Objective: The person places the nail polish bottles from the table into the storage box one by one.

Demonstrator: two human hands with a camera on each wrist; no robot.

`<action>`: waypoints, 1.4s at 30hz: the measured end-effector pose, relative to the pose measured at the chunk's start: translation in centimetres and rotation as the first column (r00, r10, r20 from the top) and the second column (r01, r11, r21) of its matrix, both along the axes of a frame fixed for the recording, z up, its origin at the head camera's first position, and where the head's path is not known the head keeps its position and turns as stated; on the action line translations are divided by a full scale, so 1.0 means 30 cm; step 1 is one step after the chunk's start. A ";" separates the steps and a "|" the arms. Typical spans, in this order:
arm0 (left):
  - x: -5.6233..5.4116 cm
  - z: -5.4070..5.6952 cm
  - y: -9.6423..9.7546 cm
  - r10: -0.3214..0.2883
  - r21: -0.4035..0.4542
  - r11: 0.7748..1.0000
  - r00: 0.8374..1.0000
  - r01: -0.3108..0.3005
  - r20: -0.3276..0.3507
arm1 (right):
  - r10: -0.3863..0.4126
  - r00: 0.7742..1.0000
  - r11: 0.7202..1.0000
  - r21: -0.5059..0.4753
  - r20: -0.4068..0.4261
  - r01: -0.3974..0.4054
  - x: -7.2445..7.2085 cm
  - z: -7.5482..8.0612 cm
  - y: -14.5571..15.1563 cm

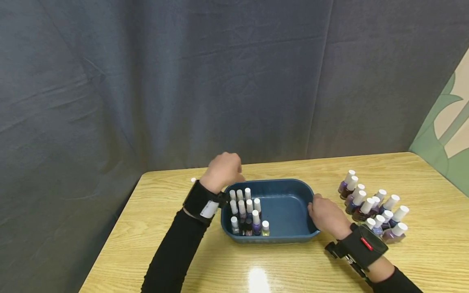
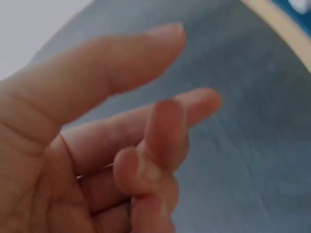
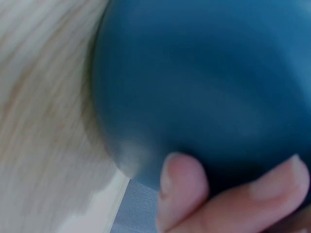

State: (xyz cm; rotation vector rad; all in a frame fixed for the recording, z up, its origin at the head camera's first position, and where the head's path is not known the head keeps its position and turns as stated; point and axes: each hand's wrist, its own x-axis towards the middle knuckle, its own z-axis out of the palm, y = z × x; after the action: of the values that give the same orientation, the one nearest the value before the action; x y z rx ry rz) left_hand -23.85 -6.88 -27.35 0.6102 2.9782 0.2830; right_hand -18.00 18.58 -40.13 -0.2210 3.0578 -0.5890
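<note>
A dark blue plastic tub (image 1: 286,238) stands on the table with several white-capped nail polish bottles (image 1: 255,221) grouped upright in its left part. My left hand (image 1: 223,171) is raised over the tub's back left corner. In the left wrist view its thumb and loosely bent fingers (image 2: 167,131) stand apart with nothing between them. At the tub's right end, my right hand (image 1: 329,215) grips the rim. The right wrist view shows bent fingers (image 3: 184,187) against the tub's blue wall (image 3: 194,87).
Several more nail polish bottles (image 1: 367,207), mostly purple and dark shades, stand on the wooden table (image 1: 146,244) right of the tub. One white cap (image 1: 193,179) shows behind the left wrist. A grey curtain (image 1: 227,81) hangs behind the table.
</note>
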 end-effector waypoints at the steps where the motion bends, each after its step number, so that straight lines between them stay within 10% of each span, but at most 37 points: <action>1: -0.016 0.011 -0.028 0.038 0.019 0.999 0.999 -0.038 0.001 | -0.002 1.000 1.000 -0.001 0.002 0.002 -0.001 0.002 0.000; 11: -0.122 -0.035 -0.274 0.350 -0.043 0.936 0.936 -0.349 0.038 | -0.014 0.999 1.000 0.005 0.032 0.014 -0.011 0.002 0.001; 29: -0.156 -0.189 -0.361 0.409 -0.069 0.911 0.912 -0.406 0.031 | 0.006 1.000 1.000 0.013 -0.007 -0.006 -0.011 -0.007 0.005; 42: -0.166 -0.217 -0.364 0.415 -0.044 0.909 0.909 -0.414 0.027 | -0.008 1.000 1.000 0.014 0.016 0.008 -0.014 -0.004 0.006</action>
State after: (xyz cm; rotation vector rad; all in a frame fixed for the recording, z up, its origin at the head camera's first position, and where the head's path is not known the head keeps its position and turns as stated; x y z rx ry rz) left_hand -28.84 -17.79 -33.87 -0.0427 3.0410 0.2606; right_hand -18.42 18.76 -40.26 -0.2023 3.0479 -0.5663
